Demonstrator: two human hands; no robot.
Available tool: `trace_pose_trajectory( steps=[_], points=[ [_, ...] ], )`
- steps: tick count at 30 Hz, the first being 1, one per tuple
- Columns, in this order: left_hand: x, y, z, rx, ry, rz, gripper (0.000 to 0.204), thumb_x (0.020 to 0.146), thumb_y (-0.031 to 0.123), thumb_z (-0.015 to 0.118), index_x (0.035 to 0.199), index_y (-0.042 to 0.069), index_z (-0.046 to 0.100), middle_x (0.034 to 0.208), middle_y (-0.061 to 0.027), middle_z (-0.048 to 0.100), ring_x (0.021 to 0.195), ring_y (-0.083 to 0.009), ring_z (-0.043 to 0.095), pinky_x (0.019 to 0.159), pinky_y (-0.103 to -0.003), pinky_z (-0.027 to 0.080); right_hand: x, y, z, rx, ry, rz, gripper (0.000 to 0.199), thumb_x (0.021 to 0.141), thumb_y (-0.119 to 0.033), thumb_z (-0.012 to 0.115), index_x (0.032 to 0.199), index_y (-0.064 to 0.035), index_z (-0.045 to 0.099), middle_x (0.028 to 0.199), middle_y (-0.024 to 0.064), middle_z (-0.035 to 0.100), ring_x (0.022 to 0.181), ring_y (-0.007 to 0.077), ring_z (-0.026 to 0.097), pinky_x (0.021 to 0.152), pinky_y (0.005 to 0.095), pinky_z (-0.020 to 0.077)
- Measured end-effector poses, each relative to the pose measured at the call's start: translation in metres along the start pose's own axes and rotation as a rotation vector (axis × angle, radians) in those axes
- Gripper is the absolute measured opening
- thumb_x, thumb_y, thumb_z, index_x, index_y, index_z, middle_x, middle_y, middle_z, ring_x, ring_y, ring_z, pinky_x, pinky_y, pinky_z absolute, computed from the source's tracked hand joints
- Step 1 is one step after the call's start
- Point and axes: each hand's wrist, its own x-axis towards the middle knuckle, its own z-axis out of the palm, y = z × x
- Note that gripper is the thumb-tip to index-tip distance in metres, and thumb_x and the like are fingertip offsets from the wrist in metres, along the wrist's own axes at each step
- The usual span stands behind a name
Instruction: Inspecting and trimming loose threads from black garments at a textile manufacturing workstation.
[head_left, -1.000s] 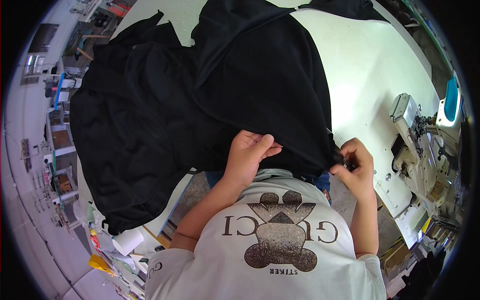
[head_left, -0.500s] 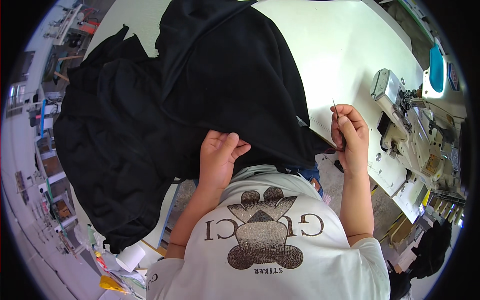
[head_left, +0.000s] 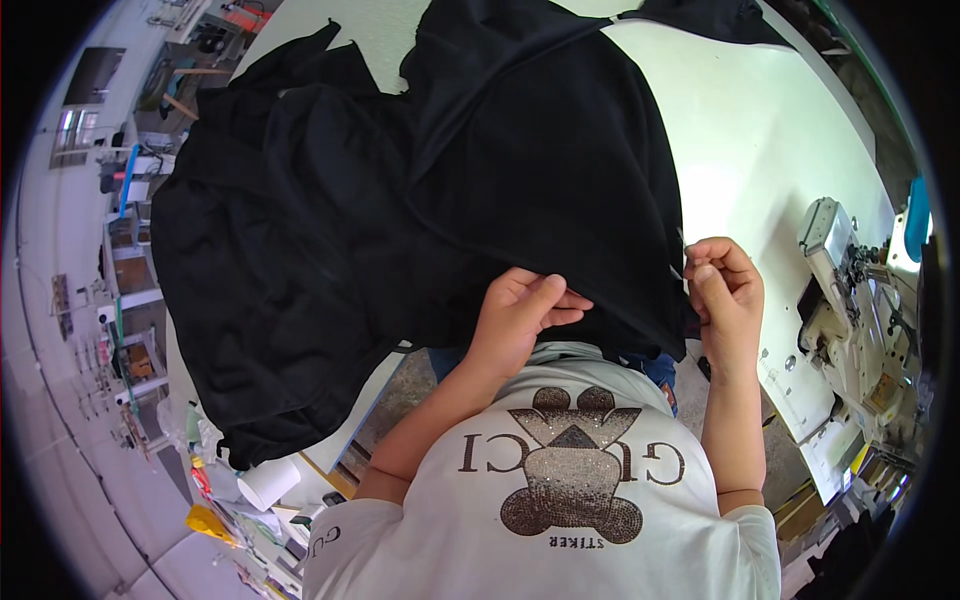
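Note:
A large piece of black fabric (head_left: 540, 170) lies spread over the pale table, with a bunched, folded part on its left. My left hand (head_left: 525, 315) is closed on the near edge of the fabric, thumb against the fingers. Just past the fabric's right edge, my right hand (head_left: 725, 295) is closed around a thin, pointed metal tool (head_left: 682, 238). Its tip points away from me, beside the cloth; the fingers hide most of it, so its kind is unclear. A small pale tag (head_left: 676, 272) shows at the fabric edge by the right fingertips.
A sewing machine (head_left: 835, 270) stands on the right of the white tabletop (head_left: 750, 130). More black cloth (head_left: 710, 18) lies at the far edge. At lower left are a white cylinder (head_left: 268, 484) and a yellow item (head_left: 208, 522). Shelving lines the left.
The view has shifted, so everything appears farther right. My right hand has brought the pointed tool closer to the fabric's right edge. My left hand keeps its pinch on the cloth.

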Motion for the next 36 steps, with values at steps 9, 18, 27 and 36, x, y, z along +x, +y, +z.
trace_pose_trajectory(
  steps=[9,18,27,36],
  points=[
    [0.005,0.008,0.002,0.113,-0.140,-0.066,0.019,0.094,0.012,0.052,0.102,-0.005,0.059,0.091,-0.0119,0.065,0.083,-0.0195,0.066,0.074,-0.028,0.055,0.004,0.008,0.040,-0.261,-0.251,-0.017,0.011,0.078,-0.001,0.067,0.085,0.0008,0.059,0.073,-0.0010,0.059,0.063,0.0030,0.050,0.059,0.0184,0.0411],
    [0.010,0.011,0.004,0.162,-0.227,0.003,0.020,0.094,0.010,0.051,0.104,-0.006,0.060,0.093,-0.0119,0.066,0.082,-0.0165,0.066,0.074,-0.026,0.055,0.011,0.011,0.049,-0.407,-0.302,-0.116,0.012,0.074,-0.002,0.069,0.079,0.0008,0.059,0.070,0.0015,0.056,0.061,0.0049,0.051,0.056,0.0199,0.0415],
    [0.009,0.016,0.005,0.189,-0.241,0.057,0.019,0.094,0.010,0.053,0.102,-0.006,0.060,0.090,-0.0115,0.066,0.080,-0.0146,0.066,0.072,-0.025,0.055,0.011,0.011,0.051,-0.417,-0.287,-0.171,0.013,0.072,-0.001,0.070,0.077,0.0011,0.059,0.069,0.0022,0.053,0.060,0.0057,0.050,0.054,0.0203,0.0404],
    [0.008,0.017,0.008,0.213,-0.225,0.064,0.019,0.093,0.009,0.054,0.101,-0.006,0.061,0.088,-0.0112,0.067,0.078,-0.0149,0.066,0.072,-0.025,0.055,0.010,0.007,0.052,-0.425,-0.299,-0.167,0.011,0.073,0.001,0.069,0.076,0.0017,0.058,0.070,0.0025,0.054,0.060,0.0051,0.052,0.053,0.0199,0.0417]
  ],
)
